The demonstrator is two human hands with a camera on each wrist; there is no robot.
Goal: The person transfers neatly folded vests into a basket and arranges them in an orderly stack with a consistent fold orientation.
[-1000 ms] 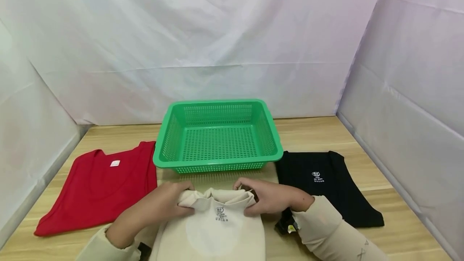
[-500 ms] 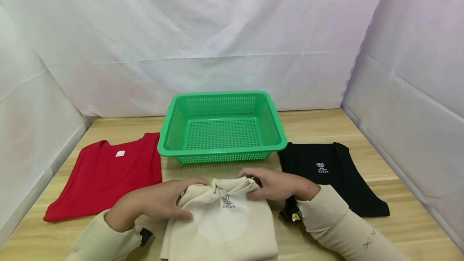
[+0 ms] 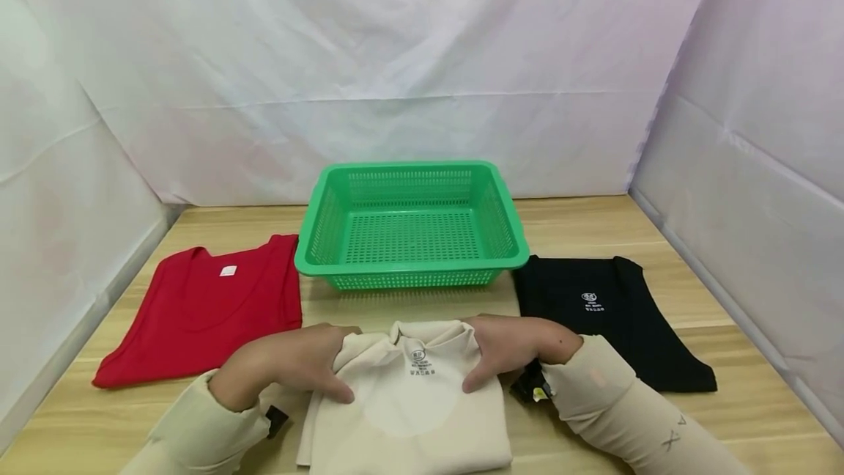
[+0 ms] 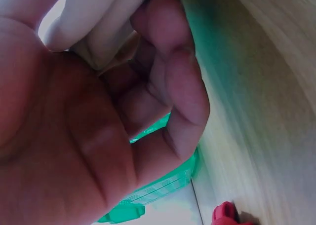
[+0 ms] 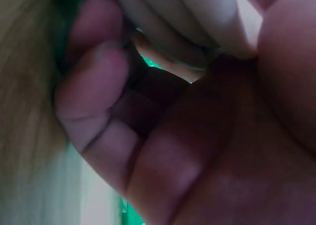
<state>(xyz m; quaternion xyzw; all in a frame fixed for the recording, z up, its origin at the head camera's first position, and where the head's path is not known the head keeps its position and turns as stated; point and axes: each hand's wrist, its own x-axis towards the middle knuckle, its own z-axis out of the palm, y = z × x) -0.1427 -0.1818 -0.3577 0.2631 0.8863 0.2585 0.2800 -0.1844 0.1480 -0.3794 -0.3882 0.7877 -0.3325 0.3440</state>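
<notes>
A folded beige shirt (image 3: 409, 416) with a dark printed neck label lies at the front middle of the table. My left hand (image 3: 306, 361) grips its upper left edge, thumb on top and fingers underneath. At the upper right edge, my right hand (image 3: 504, 347) holds the cloth the same way. Curled fingers (image 4: 185, 87) are tucked beneath the fabric in the left wrist view. The right wrist view likewise has bent fingers (image 5: 91, 82) under the pale folds, close to the tabletop.
Behind the shirt stands a green plastic basket (image 3: 412, 270) with nothing in it. A red tank top (image 3: 204, 314) lies flat to the left, a black top (image 3: 606, 321) to the right. White cloth walls (image 3: 395, 57) enclose the wooden table (image 3: 587, 218).
The beige shirt's lower part now lies flatter and folded under, its bottom edge in view. Both hands keep hold of the upper corners, and the right thumb has shifted lower. The head view shifted slightly.
</notes>
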